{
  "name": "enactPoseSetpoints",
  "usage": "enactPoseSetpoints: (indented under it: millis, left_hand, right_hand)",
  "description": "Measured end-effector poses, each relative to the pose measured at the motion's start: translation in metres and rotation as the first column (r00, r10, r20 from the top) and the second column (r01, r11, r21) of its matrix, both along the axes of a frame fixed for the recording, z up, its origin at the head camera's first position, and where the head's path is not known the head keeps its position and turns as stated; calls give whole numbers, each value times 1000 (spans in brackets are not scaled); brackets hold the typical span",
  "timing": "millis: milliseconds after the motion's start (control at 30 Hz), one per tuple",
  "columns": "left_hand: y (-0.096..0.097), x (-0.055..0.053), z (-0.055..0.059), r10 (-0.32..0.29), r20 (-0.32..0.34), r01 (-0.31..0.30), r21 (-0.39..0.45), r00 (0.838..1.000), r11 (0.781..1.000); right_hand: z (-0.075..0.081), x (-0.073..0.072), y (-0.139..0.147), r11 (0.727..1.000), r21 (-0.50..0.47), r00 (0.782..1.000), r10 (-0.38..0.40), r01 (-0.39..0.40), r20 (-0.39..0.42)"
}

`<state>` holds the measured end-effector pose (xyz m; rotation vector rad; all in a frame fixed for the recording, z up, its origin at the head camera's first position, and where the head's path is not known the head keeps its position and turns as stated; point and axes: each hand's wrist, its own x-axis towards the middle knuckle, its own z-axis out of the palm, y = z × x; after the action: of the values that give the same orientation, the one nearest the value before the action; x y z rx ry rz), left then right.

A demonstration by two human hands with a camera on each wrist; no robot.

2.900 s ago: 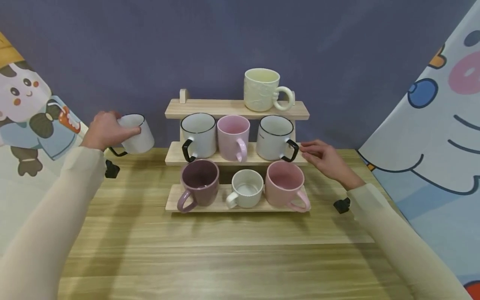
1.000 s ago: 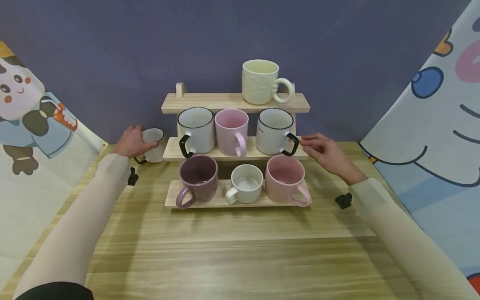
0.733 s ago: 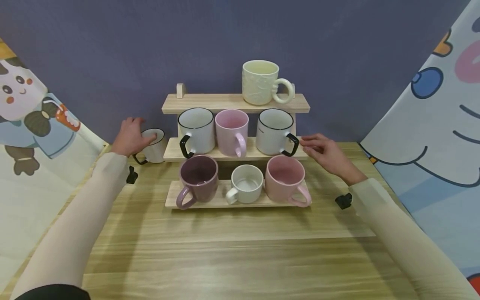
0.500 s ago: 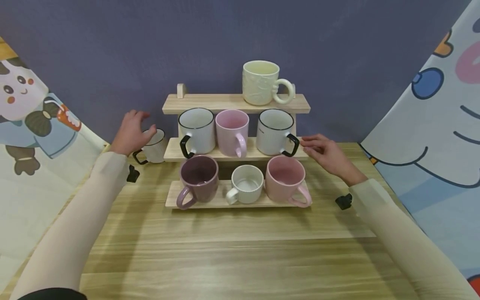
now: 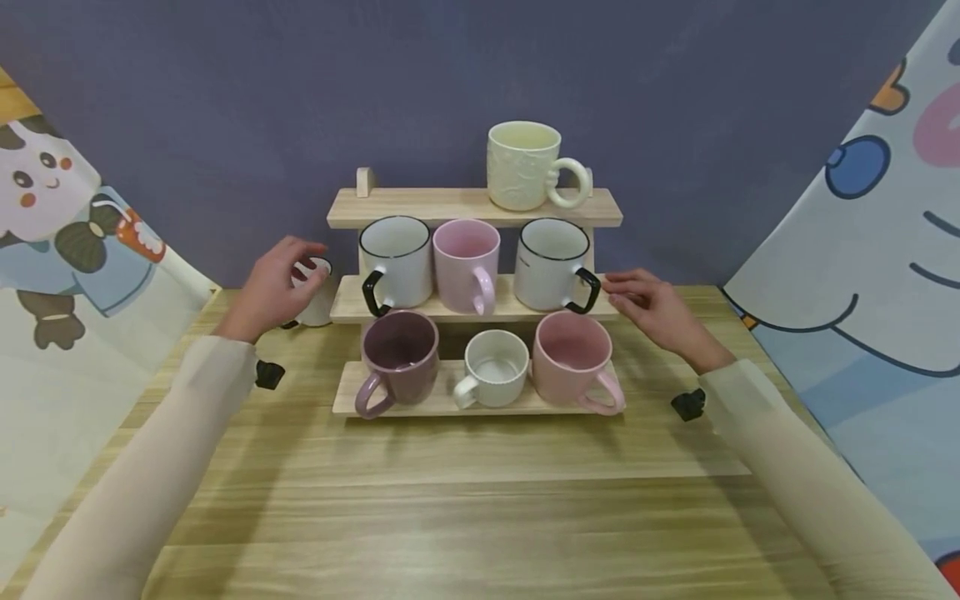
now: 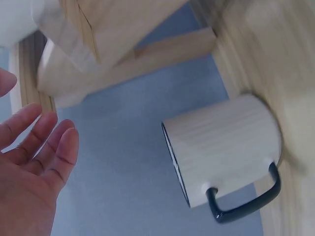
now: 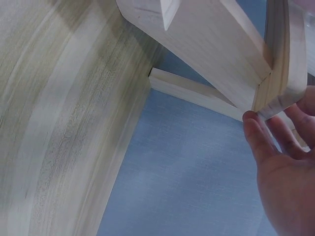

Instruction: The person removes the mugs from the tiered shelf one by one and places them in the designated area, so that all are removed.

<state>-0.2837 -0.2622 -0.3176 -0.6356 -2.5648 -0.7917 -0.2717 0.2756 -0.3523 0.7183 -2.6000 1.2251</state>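
Hovering on one side, steadying on the other

At the far left, the person's left hand (image 5: 273, 287) hung beside a black-rimmed white mug (image 6: 224, 150), its fingers (image 6: 66, 147) loosely spread and gripping nothing. That mug stood upright on the wooden surface (image 5: 450, 517), near the left end of a stepped rack (image 5: 420, 204) but not on it; from the left wrist I could see a gap between hand and mug.

Further along, a black-handled white mug (image 5: 397, 267) stood on the middle shelf (image 5: 506, 304), with a plum mug (image 5: 401, 367) below it on the bottom shelf (image 5: 347, 392). Next came a lilac mug (image 5: 465, 267), over a small white cup (image 5: 495, 371). Rightward, a cream mug (image 5: 522, 167) sat highest, then a second black-handled mug (image 5: 551, 267), then a rose mug (image 5: 572, 358).

At the far right, the right hand (image 5: 660, 312) pinched the end of the middle shelf, fingers bent against the wood, seemingly to steady the rack.

I judged the step in hand to be letting go of the lone mug on the left. The next move, to my mind, called for drawing those fingers away without catching rim or handle, the other hand's hold staying light.
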Motion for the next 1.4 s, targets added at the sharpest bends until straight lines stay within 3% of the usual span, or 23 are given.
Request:
enactPoseSetpoints:
  millis: [200,533,900,1200,1300,1400]
  left_hand:
    - [7,20,-13,-68,7,68,6,998,998]
    - [13,38,-34,-70,37,69,22,997,997]
    - [18,40,-38,-40,24,39,40,999,998]
    - [19,37,-35,-38,35,38,17,999,999]
    - [20,37,-33,-38,40,37,15,998,999]
    - [21,37,-33,-35,49,34,21,998,999]
  right_hand:
    - [0,1,-1,1000,-2,1000,-6,6,-29]
    - [-1,3,-1,999,21,999,-26,27,-34]
    - [24,27,-17,1000,22,999,-10,11,-34]
    - [4,-2,2,999,37,999,6,-4,-47]
    - [5,-6,4,999,47,999,-24,26,-37]
    - [13,-8,3,995,56,994,-73,77,-78]
